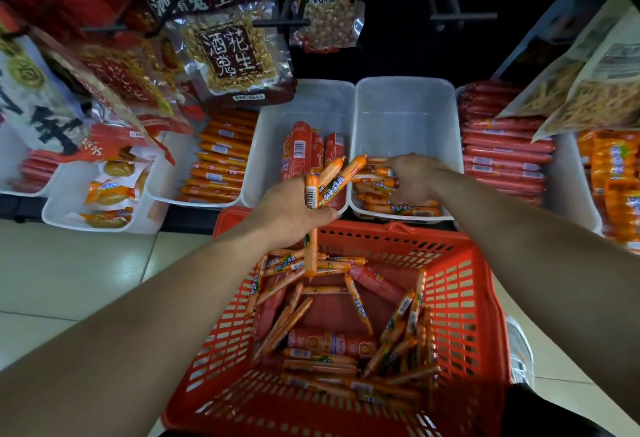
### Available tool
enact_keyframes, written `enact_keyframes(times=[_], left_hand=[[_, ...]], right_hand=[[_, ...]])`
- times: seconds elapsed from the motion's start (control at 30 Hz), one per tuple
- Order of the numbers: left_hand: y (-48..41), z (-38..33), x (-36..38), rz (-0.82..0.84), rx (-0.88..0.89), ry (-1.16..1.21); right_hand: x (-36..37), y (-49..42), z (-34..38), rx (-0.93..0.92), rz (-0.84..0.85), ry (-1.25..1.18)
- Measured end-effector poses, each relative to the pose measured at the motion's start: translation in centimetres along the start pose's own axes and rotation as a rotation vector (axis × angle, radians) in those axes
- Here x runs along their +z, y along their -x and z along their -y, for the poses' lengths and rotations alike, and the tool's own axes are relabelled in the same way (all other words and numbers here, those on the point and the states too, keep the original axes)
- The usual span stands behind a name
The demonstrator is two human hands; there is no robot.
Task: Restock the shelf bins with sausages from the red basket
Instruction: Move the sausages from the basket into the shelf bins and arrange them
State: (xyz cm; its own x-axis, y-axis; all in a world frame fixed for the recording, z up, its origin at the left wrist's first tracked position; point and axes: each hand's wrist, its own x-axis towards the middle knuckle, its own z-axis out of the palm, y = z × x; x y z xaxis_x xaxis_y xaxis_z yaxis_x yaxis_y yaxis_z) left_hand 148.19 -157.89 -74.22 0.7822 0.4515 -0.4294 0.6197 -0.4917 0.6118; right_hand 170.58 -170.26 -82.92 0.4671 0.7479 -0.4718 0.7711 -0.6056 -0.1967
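Your left hand point(294, 210): fingers clenched round orange sausages point(334, 182). Your right hand point(414, 177): inside clear bin point(405, 111), grasp indiscernible. Lay sausages flat, parallel.

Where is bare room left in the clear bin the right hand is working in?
The rear half of the clear bin, between its back wall and the small orange sausages at the front, is bare. The front is crowded: the right hand rests on that pile. The neighbouring bin is bare behind its thick red sausages.
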Motion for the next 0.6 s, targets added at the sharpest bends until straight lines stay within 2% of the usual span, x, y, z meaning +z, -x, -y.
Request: enact_keyframes(times=[0.23, 0.3, 0.37, 0.43, 0.6], left_hand=[[-0.3, 0.1, -0.1, -0.012, -0.017, -0.027], [-0.4, 0.0, -0.1, -0.014, -0.017, -0.022], [-0.5, 0.0, -0.1, -0.012, -0.019, -0.027], [-0.5, -0.1, 0.1, -0.010, -0.025, -0.044], [-0.6, -0.3, 0.5, -0.013, -0.043, -0.085]], right_hand=[[-0.2, 1.4, -2.2, 0.006, -0.015, -0.261], [-0.2, 2.3, -4.0, 0.029, 0.000, -0.223], [0.3, 3.0, -4.5, 0.032, 0.018, -0.065], [1.1, 2.7, -4.1, -0.002, -0.029, -0.015], [2.0, 1.8, -4.3, -0.043, -0.054, -0.293]])
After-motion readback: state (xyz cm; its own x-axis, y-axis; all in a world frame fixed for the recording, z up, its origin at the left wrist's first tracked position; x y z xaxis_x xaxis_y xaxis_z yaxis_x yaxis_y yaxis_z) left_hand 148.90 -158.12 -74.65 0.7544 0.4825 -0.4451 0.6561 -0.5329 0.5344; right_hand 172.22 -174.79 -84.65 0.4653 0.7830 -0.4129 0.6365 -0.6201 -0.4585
